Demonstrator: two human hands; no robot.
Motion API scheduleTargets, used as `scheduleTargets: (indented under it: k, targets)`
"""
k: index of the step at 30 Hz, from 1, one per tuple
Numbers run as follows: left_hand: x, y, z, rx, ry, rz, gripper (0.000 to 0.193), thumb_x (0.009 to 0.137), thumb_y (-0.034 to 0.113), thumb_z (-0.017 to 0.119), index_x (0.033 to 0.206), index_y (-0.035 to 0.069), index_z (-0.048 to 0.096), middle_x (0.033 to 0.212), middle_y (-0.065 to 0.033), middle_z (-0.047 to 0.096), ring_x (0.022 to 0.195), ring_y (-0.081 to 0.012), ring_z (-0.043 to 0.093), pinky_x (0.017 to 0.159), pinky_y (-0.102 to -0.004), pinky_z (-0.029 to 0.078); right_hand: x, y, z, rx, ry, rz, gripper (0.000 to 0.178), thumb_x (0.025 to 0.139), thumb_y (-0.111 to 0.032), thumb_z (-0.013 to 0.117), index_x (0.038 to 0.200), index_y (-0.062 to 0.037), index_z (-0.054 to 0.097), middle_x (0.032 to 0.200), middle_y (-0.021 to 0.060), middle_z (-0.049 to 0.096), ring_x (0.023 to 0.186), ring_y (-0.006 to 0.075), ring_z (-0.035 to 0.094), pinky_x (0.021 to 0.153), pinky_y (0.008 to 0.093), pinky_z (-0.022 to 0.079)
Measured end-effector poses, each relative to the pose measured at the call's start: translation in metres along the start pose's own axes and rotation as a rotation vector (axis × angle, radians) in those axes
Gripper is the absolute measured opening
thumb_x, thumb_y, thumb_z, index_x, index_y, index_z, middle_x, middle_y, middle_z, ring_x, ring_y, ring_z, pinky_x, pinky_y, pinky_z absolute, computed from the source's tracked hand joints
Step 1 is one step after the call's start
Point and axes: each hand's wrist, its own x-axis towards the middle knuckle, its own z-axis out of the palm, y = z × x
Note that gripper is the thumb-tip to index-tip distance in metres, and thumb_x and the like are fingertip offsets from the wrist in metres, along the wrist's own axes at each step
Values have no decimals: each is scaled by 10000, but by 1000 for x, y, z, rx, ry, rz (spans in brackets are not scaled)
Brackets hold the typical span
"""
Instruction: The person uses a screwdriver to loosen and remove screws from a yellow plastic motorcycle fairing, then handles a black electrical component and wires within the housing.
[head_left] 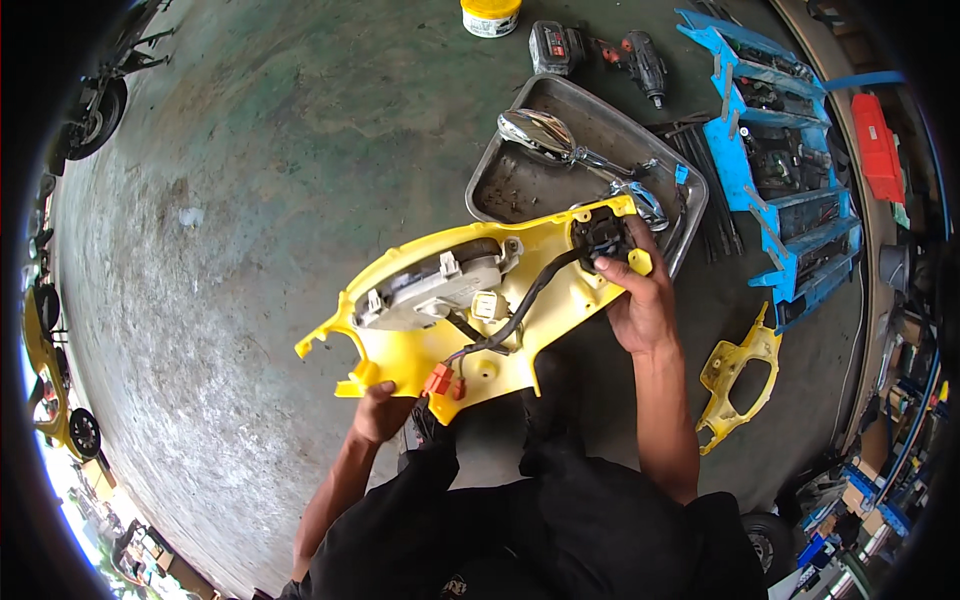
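Note:
I hold a yellow plastic scooter handlebar cover (420,345) turned inner side up, over the concrete floor. My left hand (382,412) grips its lower edge near an orange-red wire connector (441,380). My right hand (638,300) holds its right end, with fingers at a black switch block (600,235) set in the cover. A grey instrument housing (425,285) sits in the cover's left half. A black cable (525,300) runs from the switch block down to the connector.
A metal tray (520,190) with two chrome mirrors (545,135) lies beyond the cover. A blue open toolbox (785,170), a power drill (640,60), a battery pack (555,45) and a yellow-lidded tub (490,15) stand farther off. Another yellow panel (740,380) lies right. Scooters are parked left.

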Motion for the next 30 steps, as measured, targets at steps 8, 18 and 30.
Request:
scheduleTargets:
  k: [8,18,30]
  targets:
    - [-9,29,51,743,-772,-698,692,1026,549,452,1482,31,418,1460,-165,507,1324,-304,500,1121,-409,374,48,-22,32,-578,-275,-144,606,741,-61,494,1327,30,620,1225,116,680,1097,144,609,990,268,455]
    - [59,113,131,1114,-132,386,771,829,257,819,1446,23,421,1253,-139,620,1172,-194,580,1004,-360,461,50,-8,91,-604,-517,-44,588,767,-87,483,1328,36,609,1189,113,691,1065,154,630,981,278,467]
    - [86,105,124,577,-200,165,748,934,116,708,1536,1,279,1418,-161,537,1274,-208,530,1068,-345,418,20,36,106,-336,-70,-168,364,1011,-335,626,1196,-22,608,1014,20,611,939,104,554,864,265,455]
